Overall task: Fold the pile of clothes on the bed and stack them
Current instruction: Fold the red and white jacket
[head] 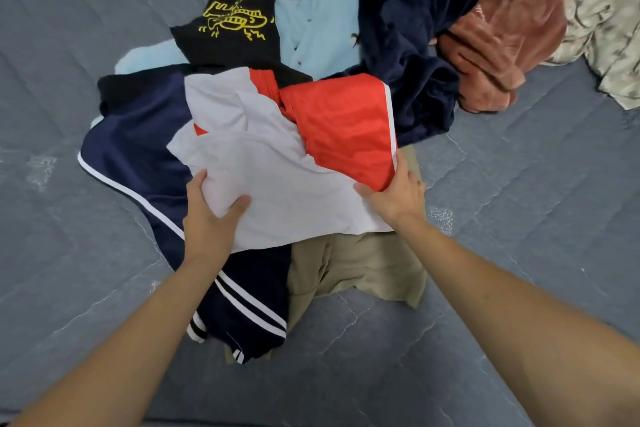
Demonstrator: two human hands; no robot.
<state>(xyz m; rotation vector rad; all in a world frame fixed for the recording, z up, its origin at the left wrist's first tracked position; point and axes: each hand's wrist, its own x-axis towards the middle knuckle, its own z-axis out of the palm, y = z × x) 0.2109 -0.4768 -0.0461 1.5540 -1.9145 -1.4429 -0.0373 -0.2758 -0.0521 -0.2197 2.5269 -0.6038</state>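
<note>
Both hands were on the white garment [277, 184], top of the pile at centre. Left hand [207, 215] pinched its 7 o'clock edge, thumb over the cloth; right hand [398, 194] gripped the 4 o'clock edge beside the red shorts [343, 128]. Likely lifting it clear to fold first. Navy striped piece [242, 305] and khaki garment [356, 270] lay underneath, nearest. Black printed tee [232, 24], light blue shirt [318, 17], dark navy fleece [408, 45] crowded 12 o'clock; rust velvet item [502, 38] at 2 o'clock. Grey bed [519, 218] had no stack yet.
</note>
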